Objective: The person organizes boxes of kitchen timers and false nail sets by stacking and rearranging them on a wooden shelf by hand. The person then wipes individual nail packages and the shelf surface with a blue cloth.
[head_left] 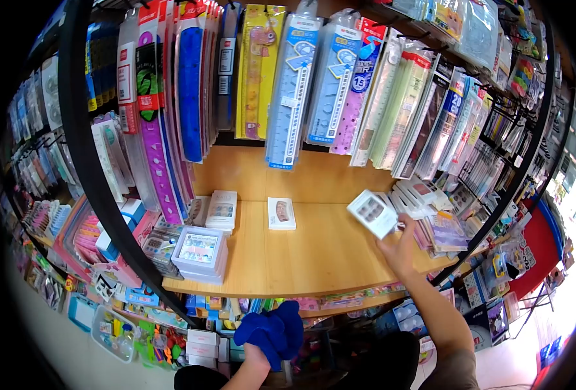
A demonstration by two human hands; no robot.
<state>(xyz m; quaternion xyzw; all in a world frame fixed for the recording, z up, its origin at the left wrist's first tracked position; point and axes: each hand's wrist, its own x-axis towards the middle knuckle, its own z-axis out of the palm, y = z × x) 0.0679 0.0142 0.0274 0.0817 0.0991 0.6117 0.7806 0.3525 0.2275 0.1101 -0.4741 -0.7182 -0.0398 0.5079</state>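
Note:
My right hand (399, 249) grips a small white box (372, 213) by its lower right edge, above the right part of the wooden shelf (314, 260). Rows of dark ovals, like press-on nails, show on the box's face. Low in front of the shelf, my left hand (255, 361) is closed around a bunched blue cloth (271, 331). A similar white box (281, 213) with pinkish pieces lies alone near the shelf's back. Close to my right hand is a pile of white boxes (418, 196) with flat purple packets (445, 231).
Packaged rulers (292, 91) hang in a row above the shelf. Stacked clear boxes (200, 253) and white boxes (221, 211) stand at its left. Black uprights (99, 156) frame both sides. A bin of toys (114, 333) sits on the floor at lower left.

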